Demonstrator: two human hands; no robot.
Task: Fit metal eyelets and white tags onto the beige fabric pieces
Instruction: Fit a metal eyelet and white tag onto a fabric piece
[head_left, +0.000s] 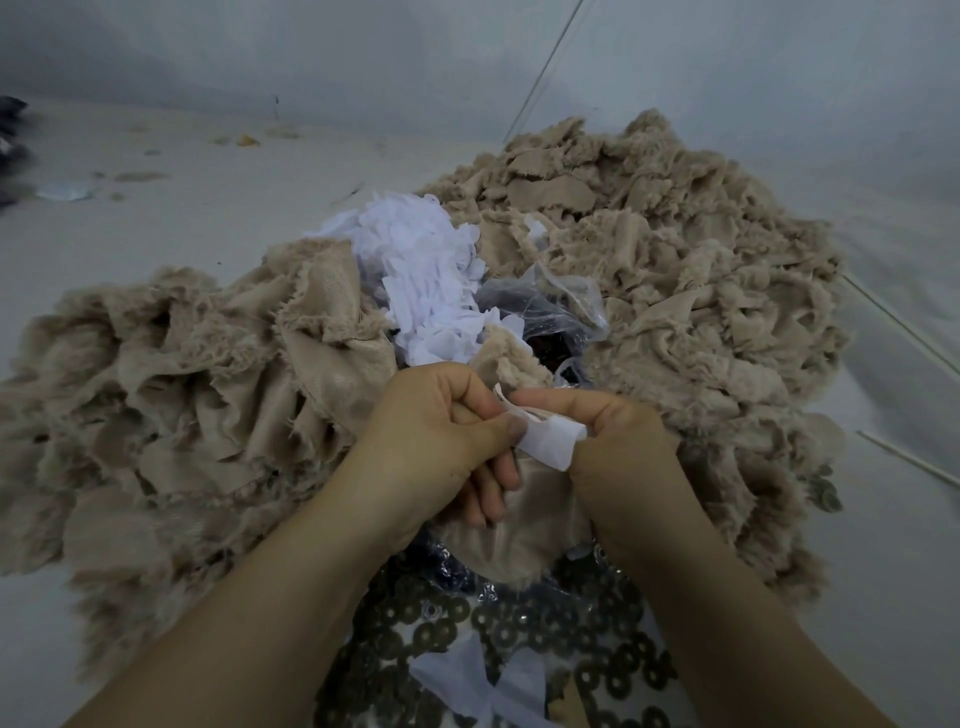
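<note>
My left hand (441, 431) and my right hand (618, 441) meet at the centre, both pinching a white tag (550, 439) laid against a beige fabric piece (519, 525) that hangs below them. The left thumb presses the tag's left end; the right thumb and fingers curl round its right end. Any eyelet between the fingers is hidden. A heap of white tags (421, 270) lies behind the hands. Dark metal eyelets (524, 629) are spread in front of me under my forearms.
Large heaps of frayed beige fabric pieces lie at the left (171, 395) and at the right (675, 260). A clear plastic bag (550, 312) sits between them. Thin white sticks (904, 457) lie at the right on the pale surface (171, 218).
</note>
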